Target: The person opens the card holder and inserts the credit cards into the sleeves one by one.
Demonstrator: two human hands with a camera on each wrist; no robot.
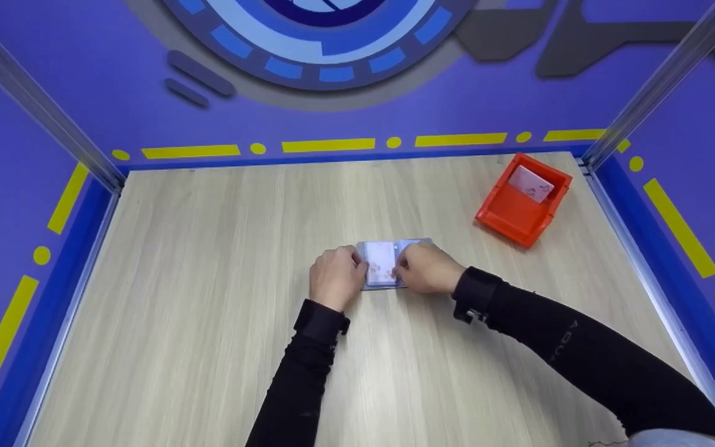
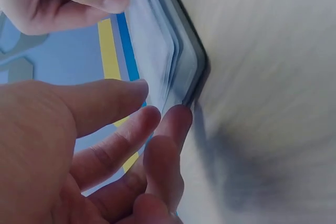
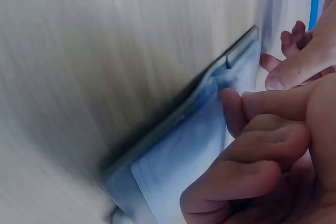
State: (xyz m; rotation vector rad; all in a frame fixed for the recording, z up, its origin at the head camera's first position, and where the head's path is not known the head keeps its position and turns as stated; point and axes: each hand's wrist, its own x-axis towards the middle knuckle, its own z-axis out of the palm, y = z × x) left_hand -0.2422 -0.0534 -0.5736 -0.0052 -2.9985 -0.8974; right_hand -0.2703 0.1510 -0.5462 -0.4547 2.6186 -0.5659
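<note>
Pale pink card (small reddish motifs)

Red bin on wood-grain table, yellow-marked purple walls, metal corner posts

From my left hand I could pass to the worktop's left edge; the red bin stands in the way near its far right corner, the purple wall along its far edge.

My counter is pale wood grain; on it I have a red tray, angled near the far right corner, and a grey-edged card holder around the middle.
</note>
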